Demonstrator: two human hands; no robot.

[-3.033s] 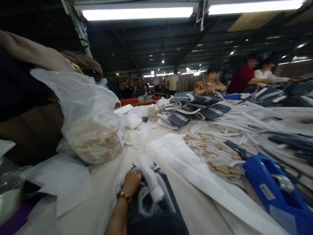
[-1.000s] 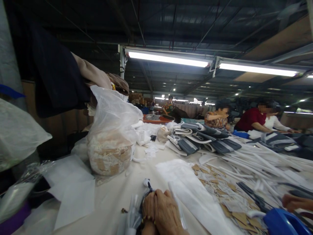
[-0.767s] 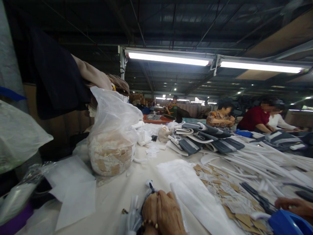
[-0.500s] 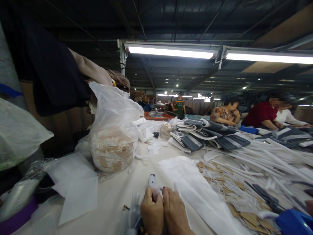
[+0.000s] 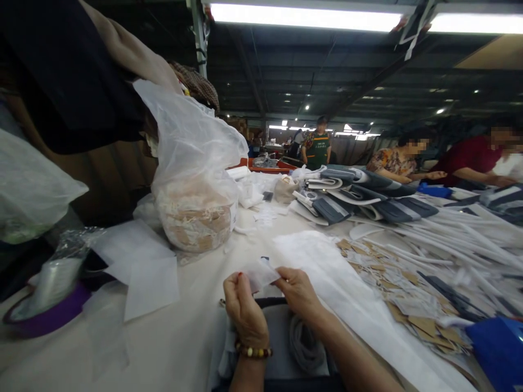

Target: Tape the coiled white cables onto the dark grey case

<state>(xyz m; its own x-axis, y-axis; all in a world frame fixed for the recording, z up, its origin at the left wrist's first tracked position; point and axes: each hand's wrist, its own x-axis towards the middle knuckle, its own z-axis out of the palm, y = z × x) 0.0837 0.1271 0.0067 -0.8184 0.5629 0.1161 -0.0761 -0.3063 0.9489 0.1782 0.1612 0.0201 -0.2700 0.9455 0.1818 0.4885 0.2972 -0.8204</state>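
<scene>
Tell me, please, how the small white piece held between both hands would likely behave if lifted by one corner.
The white piece looks thin and crumpled between the left hand and right hand, so it is probably floppy and light. It would likely droop, not hold shape.

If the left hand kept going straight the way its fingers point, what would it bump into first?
The left hand points up and away across the table. It already pinches the small white packet with the right hand. Past that, probably the big clear plastic bag of tags, though depth is hard to judge.

2 hands (image 5: 245, 307), 1 white packet (image 5: 258, 274)
</scene>
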